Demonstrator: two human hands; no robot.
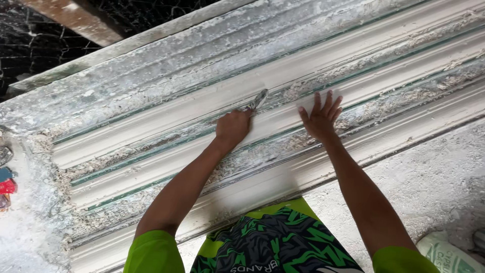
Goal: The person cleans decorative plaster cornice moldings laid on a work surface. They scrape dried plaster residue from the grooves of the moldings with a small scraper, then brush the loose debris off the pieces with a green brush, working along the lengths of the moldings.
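Several long white plaster cornice strips (166,121) lie side by side on a plaster-crusted worktable (151,65), running from lower left to upper right. My left hand (232,127) grips a small metal scraper (258,99) whose blade rests on the plaster between two strips. My right hand (321,117) lies flat with fingers spread on a strip just to the right of the scraper, holding nothing.
Rough plaster crumbs fill the channels between the strips. Small colourful objects (6,187) sit at the table's left edge. A printed sack (447,255) lies on the dusty concrete floor at lower right. Wire mesh (35,35) shows beyond the table's far edge.
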